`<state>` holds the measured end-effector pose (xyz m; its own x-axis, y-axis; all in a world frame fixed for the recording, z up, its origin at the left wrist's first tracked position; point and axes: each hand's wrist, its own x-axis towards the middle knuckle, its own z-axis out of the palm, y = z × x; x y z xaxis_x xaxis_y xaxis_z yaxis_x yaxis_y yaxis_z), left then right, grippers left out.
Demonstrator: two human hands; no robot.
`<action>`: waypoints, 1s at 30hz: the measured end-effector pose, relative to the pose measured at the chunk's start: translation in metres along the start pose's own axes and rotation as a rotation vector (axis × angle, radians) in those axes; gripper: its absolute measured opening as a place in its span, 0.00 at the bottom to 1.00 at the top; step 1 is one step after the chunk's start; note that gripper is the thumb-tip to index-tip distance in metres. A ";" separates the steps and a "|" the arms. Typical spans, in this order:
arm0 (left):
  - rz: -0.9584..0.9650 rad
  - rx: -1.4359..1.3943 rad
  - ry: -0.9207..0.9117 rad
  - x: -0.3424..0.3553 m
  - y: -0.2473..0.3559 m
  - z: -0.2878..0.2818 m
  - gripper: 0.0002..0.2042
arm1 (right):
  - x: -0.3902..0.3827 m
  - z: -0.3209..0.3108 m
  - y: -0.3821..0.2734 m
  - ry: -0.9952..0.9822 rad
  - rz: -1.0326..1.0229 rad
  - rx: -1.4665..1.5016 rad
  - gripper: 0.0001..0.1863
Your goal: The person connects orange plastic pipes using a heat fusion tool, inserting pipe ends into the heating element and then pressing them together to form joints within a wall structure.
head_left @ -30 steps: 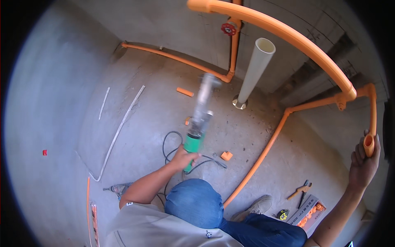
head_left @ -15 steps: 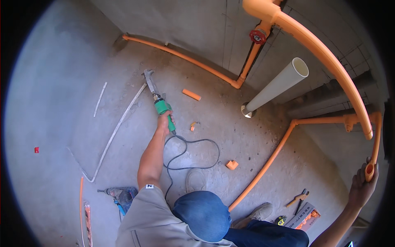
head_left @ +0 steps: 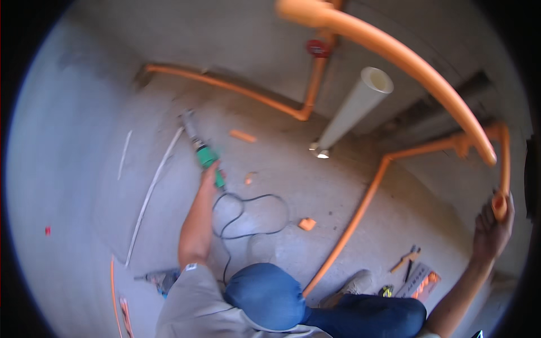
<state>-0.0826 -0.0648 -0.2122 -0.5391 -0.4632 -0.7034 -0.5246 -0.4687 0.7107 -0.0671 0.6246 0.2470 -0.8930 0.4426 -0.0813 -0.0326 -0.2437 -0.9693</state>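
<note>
My left hand point(head_left: 211, 173) is closed on the green-handled power tool point(head_left: 206, 155), whose metal head lies at or just above the floor near the upper end of a long white conduit point(head_left: 154, 186); I cannot tell if they touch. A black cord point(head_left: 253, 200) loops from the tool across the floor. My right hand point(head_left: 489, 224) grips the open lower end of an orange pipe point(head_left: 504, 169) at the far right, part of a pipe run along the wall. The picture is slightly blurred.
Orange pipes arch above, one with a red valve point(head_left: 317, 48). An upright white pipe point(head_left: 352, 110) stands centre-right. On the floor lie pipe offcuts point(head_left: 242, 136), a fitting point(head_left: 307, 223), a drill point(head_left: 163, 281), hand tools point(head_left: 407, 261) and a box point(head_left: 420, 281). A concrete wall point(head_left: 53, 141) rises left.
My left hand has carried the green tool left and lowered it toward the floor. My right hand stays on the pipe end. The view has shifted and tilted slightly.
</note>
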 end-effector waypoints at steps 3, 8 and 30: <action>0.132 0.214 0.191 -0.008 0.017 -0.085 0.29 | -0.006 0.047 0.024 -0.149 0.108 0.083 0.20; 0.734 0.344 0.373 -0.074 0.013 -0.004 0.27 | -0.016 0.060 0.005 -0.154 0.062 0.025 0.18; 2.268 0.888 -0.402 -0.457 0.210 0.341 0.26 | -0.013 0.101 0.016 -0.350 0.143 -0.089 0.15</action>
<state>-0.1709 0.3050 0.2621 -0.4030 0.5557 0.7272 0.7786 0.6257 -0.0467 -0.1015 0.5279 0.2558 -0.9854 0.0848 -0.1475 0.1283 -0.1989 -0.9716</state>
